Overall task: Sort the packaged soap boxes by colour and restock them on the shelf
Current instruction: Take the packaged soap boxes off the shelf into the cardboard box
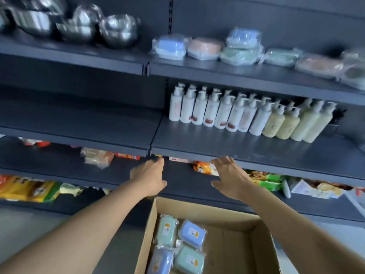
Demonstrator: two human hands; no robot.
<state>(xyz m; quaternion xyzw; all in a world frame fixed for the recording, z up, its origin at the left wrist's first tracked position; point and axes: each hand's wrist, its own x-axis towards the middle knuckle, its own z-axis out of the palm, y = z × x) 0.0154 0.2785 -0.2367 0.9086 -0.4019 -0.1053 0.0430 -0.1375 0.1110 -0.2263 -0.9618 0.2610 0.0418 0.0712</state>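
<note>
Cardboard box (245,224) sits low, four wrapped soap boxes (180,245) inside, green and blue. Both arms reach out above it: left hand (150,176) and right hand (230,176) spread wide, holding nothing. More soap packs (207,48) line the upper shelf (246,76), blurred, seemingly mixed colours.

A shop aisle: dark metal gondola shelving (246,76) with slotted uprights carries goods in rows. Steel bowls (116,29) sit far left on top, wrapped soap boxes (205,48) to their right, pump bottles (227,111) lined up below, snack packets (264,180) lower still. A cardboard stock carton (217,212) stands near.
</note>
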